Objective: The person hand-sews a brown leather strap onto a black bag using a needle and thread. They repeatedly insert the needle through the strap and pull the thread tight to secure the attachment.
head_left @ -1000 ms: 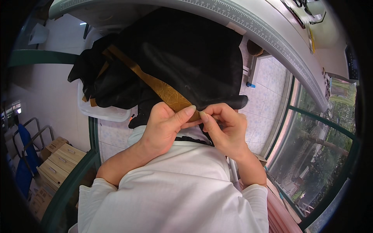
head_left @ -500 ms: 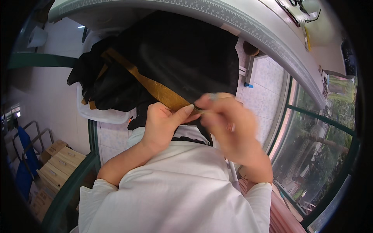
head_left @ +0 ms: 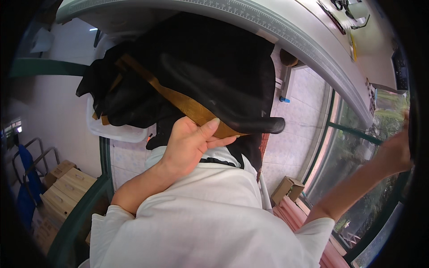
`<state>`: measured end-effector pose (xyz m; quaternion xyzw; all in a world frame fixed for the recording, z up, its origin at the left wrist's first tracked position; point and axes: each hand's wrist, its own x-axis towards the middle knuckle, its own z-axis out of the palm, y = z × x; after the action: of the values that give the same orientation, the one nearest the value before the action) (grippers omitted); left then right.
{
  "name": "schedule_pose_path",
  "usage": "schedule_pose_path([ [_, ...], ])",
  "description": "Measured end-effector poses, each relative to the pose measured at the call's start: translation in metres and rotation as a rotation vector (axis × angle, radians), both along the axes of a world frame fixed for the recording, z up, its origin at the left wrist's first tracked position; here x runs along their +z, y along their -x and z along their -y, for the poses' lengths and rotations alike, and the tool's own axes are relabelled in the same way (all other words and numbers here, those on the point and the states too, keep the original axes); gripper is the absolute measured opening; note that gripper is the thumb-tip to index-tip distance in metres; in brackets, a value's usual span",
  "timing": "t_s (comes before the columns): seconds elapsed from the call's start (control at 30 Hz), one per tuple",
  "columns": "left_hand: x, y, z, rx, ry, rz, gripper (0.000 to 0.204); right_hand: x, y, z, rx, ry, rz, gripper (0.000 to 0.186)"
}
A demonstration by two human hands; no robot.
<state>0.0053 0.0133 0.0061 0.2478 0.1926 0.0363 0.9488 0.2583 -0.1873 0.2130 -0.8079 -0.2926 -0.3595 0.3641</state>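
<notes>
My left hand (head_left: 192, 140) is closed on a long golden-brown strip (head_left: 187, 103) with a faint pattern, thumb on top and fingers beneath, near the strip's lower end. The strip lies along a big draped piece of black material (head_left: 210, 58), which looks like leather and has a rolled corner to the right of my left hand. My right hand (head_left: 393, 152) is out at the far right edge, in front of the window, smeared by motion and partly cut off, so its fingers cannot be made out.
A curved worktop with a grey ruler edge (head_left: 241, 11) crosses above. A white plastic bin (head_left: 120, 132) is beneath the material. Wooden drawers (head_left: 67, 192) stand at left, a cardboard box (head_left: 286, 190) on the tiled floor at right, beside pink fabric (head_left: 292, 219) and a window (head_left: 353, 169).
My right hand has left the strip and swung far right toward the view's edge. My left hand stays on the strip. The rolled black corner now shows where my right hand was.
</notes>
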Motion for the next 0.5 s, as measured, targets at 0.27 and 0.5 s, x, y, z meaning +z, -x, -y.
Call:
schedule_pose_path([
  [0.27, 0.003, 0.004, -0.002, -0.003, -0.023, -0.008, 0.031, -0.17, 0.142, -0.053, 0.766, 0.038, -1.231, 0.004],
  [0.5, 0.003, 0.004, 0.001, 0.015, -0.081, -0.077, 0.031, -0.181, 0.142, -0.056, 0.739, 0.047, -1.145, 0.005],
])
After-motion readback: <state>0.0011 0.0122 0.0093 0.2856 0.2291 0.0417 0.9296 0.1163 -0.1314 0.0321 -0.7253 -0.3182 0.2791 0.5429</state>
